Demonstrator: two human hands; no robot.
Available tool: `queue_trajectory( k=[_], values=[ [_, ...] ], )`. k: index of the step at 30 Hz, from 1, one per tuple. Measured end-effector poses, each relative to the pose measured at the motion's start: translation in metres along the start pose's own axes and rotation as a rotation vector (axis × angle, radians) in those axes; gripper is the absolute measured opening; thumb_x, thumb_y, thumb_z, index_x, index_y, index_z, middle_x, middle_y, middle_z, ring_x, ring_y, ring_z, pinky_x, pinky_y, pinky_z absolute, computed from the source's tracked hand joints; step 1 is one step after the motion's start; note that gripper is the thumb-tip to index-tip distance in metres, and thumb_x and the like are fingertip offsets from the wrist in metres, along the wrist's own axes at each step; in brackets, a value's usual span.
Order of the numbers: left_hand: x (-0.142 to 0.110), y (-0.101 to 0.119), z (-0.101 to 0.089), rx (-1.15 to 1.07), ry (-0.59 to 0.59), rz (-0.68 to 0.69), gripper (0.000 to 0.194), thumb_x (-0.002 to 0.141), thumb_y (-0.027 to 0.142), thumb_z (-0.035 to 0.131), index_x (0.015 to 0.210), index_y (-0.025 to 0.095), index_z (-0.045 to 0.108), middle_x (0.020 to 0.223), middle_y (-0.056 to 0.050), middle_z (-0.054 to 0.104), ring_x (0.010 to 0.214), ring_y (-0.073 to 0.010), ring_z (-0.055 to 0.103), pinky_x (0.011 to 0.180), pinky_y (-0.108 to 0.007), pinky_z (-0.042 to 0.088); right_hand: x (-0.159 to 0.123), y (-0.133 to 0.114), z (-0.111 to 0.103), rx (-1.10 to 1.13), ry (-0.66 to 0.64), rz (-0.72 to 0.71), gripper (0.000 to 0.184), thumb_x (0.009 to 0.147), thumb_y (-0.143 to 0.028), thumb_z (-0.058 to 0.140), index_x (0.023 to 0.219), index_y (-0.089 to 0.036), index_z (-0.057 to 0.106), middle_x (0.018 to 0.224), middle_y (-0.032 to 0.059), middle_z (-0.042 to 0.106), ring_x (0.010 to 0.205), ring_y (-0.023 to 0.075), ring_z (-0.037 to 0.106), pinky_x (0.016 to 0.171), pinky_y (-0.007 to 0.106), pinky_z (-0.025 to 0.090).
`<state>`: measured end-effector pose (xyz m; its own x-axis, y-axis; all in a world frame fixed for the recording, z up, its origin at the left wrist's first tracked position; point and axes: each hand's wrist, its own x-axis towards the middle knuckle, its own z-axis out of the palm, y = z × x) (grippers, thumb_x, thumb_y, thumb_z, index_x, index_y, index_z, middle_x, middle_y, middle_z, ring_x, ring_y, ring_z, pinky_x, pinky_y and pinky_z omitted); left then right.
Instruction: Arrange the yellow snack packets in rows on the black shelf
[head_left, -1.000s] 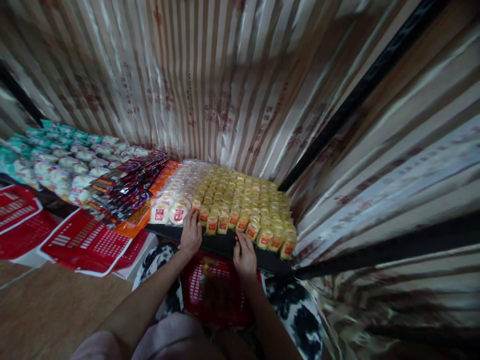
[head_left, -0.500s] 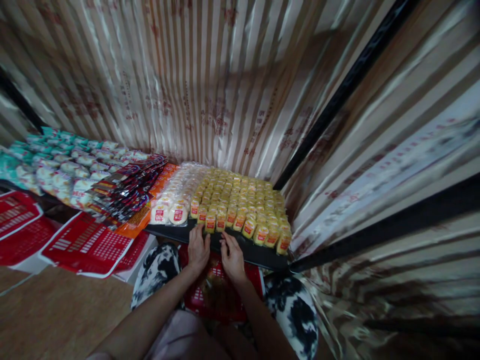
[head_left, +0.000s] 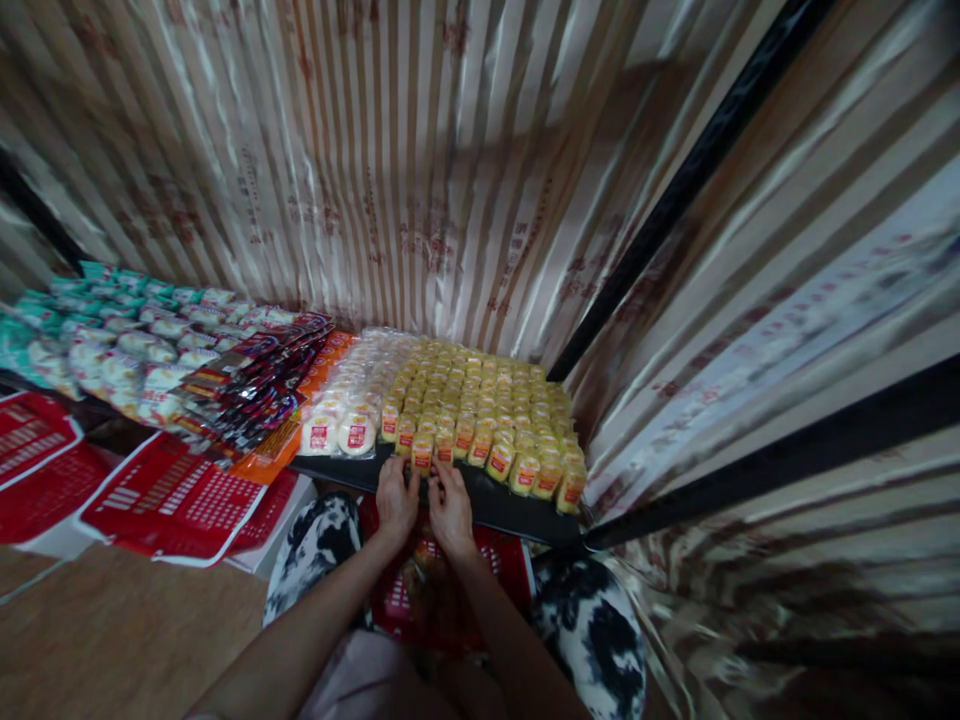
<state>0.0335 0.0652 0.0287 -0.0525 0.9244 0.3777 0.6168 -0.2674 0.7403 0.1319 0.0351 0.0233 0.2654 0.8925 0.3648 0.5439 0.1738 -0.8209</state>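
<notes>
Rows of small yellow packaged cakes (head_left: 480, 410) with red-and-white labels stand on a black shelf (head_left: 495, 500). My left hand (head_left: 397, 500) is at the front edge, its bent fingers against the left side of a front-row yellow pack (head_left: 422, 452). From the other side my right hand (head_left: 451, 508) touches the same pack, fingertips and thumb close together. The pack sits between both hands, still on the shelf; its lower part is partly hidden by the fingers. Left of the yellow rows lie round white cakes (head_left: 356, 432) in clear wrappers.
A red basket (head_left: 487, 560) sits between my knees, with unclear contents. Leftward are orange packets (head_left: 270, 455), dark red packets (head_left: 262, 380), white packs (head_left: 146, 345) and green packs (head_left: 26, 325). Red baskets (head_left: 172, 500) stand below them. Striped sheeting (head_left: 420, 150) and black posts (head_left: 637, 220) enclose the shelf.
My right hand has shifted left, closer to my left hand and onto the front yellow pack. The left hand stays at nearly the same place. The view has shifted slightly.
</notes>
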Motion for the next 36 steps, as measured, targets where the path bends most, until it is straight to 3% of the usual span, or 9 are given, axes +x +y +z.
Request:
queue_trajectory(
  k=[11, 16, 20, 26, 30, 36],
  values=[
    [0.002, 0.005, -0.005, -0.089, 0.036, -0.031, 0.014, 0.083, 0.023, 0.044, 0.091, 0.017, 0.054, 0.085, -0.006, 0.058, 0.084, -0.0195, 0.056, 0.078, -0.036, 0.048, -0.001, -0.005, -0.002, 0.053, 0.021, -0.031, 0.038, 0.084, -0.026, 0.043, 0.119, -0.022, 0.057, 0.105, 0.0097, 0.060, 0.089, 0.0167, 0.060, 0.077, 0.029, 0.052],
    [0.003, 0.006, -0.016, -0.105, 0.046, -0.055, 0.015, 0.084, 0.025, 0.044, 0.092, 0.017, 0.054, 0.086, -0.006, 0.058, 0.082, -0.0186, 0.056, 0.078, -0.035, 0.048, 0.000, -0.017, 0.000, 0.110, 0.008, -0.019, 0.036, 0.085, -0.026, 0.041, 0.117, -0.020, 0.058, 0.106, 0.0112, 0.060, 0.084, 0.0161, 0.062, 0.077, 0.030, 0.052],
    [0.011, 0.000, -0.033, -0.034, 0.087, -0.080, 0.017, 0.084, 0.027, 0.046, 0.093, 0.018, 0.056, 0.087, -0.006, 0.059, 0.085, -0.0199, 0.056, 0.081, -0.036, 0.048, 0.005, -0.031, 0.015, 0.128, -0.019, -0.037, 0.036, 0.085, -0.022, 0.041, 0.117, -0.022, 0.058, 0.105, 0.0103, 0.060, 0.083, 0.0155, 0.062, 0.077, 0.030, 0.052],
    [0.028, -0.015, -0.049, 0.065, 0.069, -0.242, 0.024, 0.085, 0.027, 0.045, 0.102, 0.015, 0.057, 0.100, -0.010, 0.058, 0.086, -0.0199, 0.059, 0.078, -0.034, 0.049, 0.010, -0.038, 0.053, 0.094, -0.039, -0.040, 0.047, 0.079, -0.013, 0.038, 0.123, -0.020, 0.054, 0.098, 0.0097, 0.059, 0.078, 0.0154, 0.061, 0.079, 0.032, 0.052],
    [0.037, -0.023, -0.048, 0.098, 0.025, -0.262, 0.023, 0.085, 0.028, 0.045, 0.099, 0.014, 0.058, 0.099, -0.010, 0.058, 0.082, -0.0190, 0.060, 0.076, -0.033, 0.049, 0.012, -0.032, 0.069, 0.074, -0.039, -0.017, 0.048, 0.078, -0.012, 0.036, 0.124, -0.017, 0.052, 0.101, 0.0120, 0.058, 0.075, 0.0158, 0.062, 0.077, 0.034, 0.053],
    [0.044, -0.028, -0.040, 0.080, 0.046, -0.213, 0.021, 0.085, 0.028, 0.045, 0.094, 0.016, 0.060, 0.092, -0.009, 0.061, 0.080, -0.0188, 0.060, 0.073, -0.031, 0.049, 0.017, -0.029, 0.071, 0.035, -0.005, -0.056, 0.049, 0.078, -0.012, 0.036, 0.124, -0.017, 0.052, 0.096, 0.0113, 0.060, 0.079, 0.0169, 0.062, 0.077, 0.033, 0.053]
  ],
)
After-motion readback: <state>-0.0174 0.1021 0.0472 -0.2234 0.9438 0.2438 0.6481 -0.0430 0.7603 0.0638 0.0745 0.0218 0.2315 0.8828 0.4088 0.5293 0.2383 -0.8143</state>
